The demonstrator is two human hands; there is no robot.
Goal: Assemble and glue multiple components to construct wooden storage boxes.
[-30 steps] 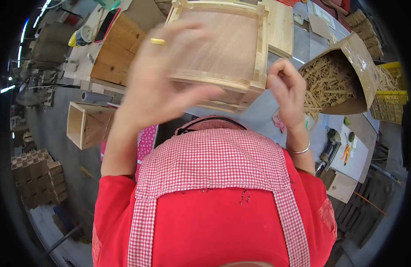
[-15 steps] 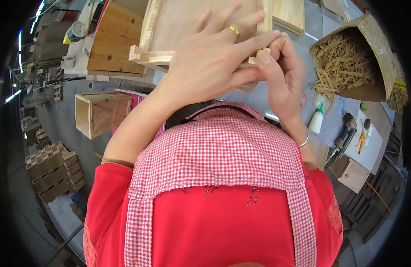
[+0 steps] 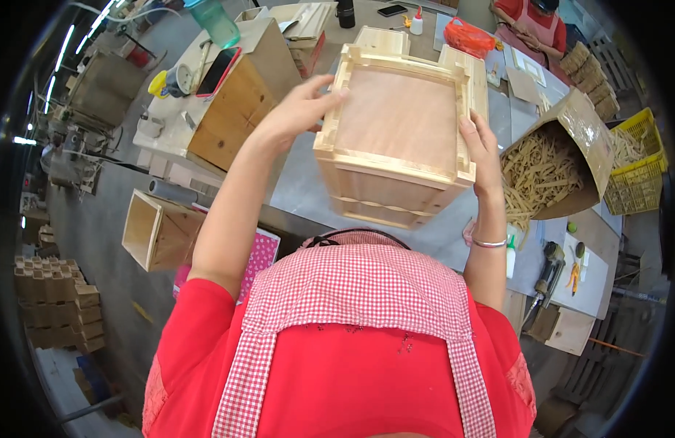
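A pale wooden box stands on the grey table in front of me, its flat top panel framed by raised wooden strips. At its left rim is my left hand, fingers apart, with a fingertip reaching over the edge strip. My right hand grips the right side, thumb at the rim and fingers along the outer wall. A silver bangle circles my right wrist.
At right, a cardboard carton lies tipped, full of thin wooden strips, beside a yellow crate. A power tool and orange-handled pliers lie nearer. Across the table a co-worker sits near a red plastic bag.
My hands have come apart from the box's near right corner and now sit at opposite sides. The small wooden piece no longer shows in my right fingers. The view takes in more of the table.
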